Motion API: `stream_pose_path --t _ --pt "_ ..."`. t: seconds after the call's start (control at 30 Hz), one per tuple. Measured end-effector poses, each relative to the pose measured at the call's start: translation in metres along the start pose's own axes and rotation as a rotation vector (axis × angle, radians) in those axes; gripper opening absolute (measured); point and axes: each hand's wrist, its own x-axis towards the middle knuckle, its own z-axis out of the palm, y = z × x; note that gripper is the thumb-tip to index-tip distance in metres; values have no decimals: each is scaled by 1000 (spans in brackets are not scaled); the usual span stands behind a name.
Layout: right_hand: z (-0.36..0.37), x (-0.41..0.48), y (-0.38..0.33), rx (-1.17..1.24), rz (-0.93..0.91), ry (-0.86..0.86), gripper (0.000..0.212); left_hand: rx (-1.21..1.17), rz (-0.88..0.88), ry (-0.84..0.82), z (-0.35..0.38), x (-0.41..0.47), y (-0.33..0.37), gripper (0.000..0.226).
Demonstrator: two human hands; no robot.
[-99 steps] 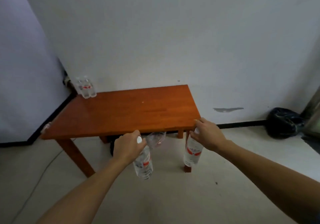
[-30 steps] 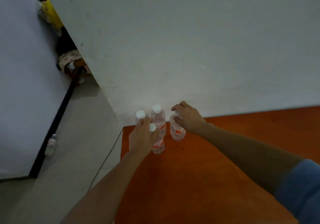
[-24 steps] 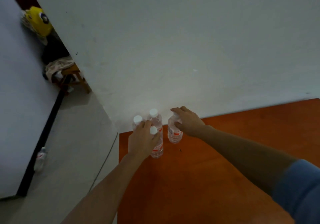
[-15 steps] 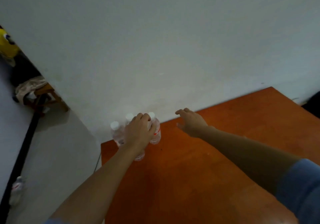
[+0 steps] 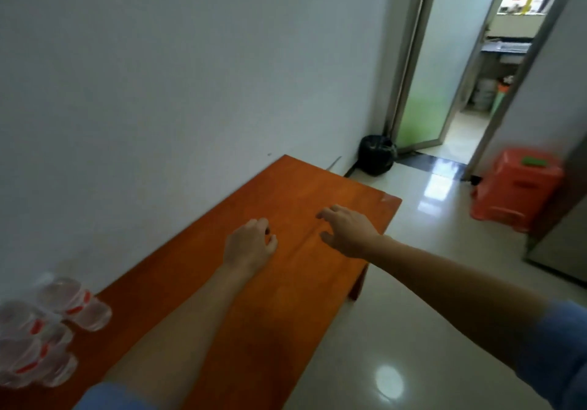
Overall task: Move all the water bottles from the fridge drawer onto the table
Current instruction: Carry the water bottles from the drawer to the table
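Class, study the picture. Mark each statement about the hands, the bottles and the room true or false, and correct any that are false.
1. The water bottles are grouped together on the table. True.
2. Each hand has a grip on a bottle. False: the left hand and the right hand are both empty, above the table.
3. The plastic stool is blue. False: it is orange-red.
4. A black bag sits on the floor beside the doorway. True.
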Motion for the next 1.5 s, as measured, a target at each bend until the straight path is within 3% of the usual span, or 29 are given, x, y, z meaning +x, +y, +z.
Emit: stream_pose_path --t 0.33,0.6,0.97,1.17,1.5 --pt "-63 -140 224 31 442 166 43 -128 389 -130 62 56 261 15" --pt "-78 -181 400 30 743 213 44 -130 642 -185 135 154 427 25" --pt "-132 -254 592 56 1168 307 43 -202 1031 -288 204 259 683 17" --pt "-140 -307 705 59 1276 324 42 -226 1182 -304 254 274 818 20" --pt "-210 -371 927 64 1276 387 43 -203 1146 -317 300 320 1029 19"
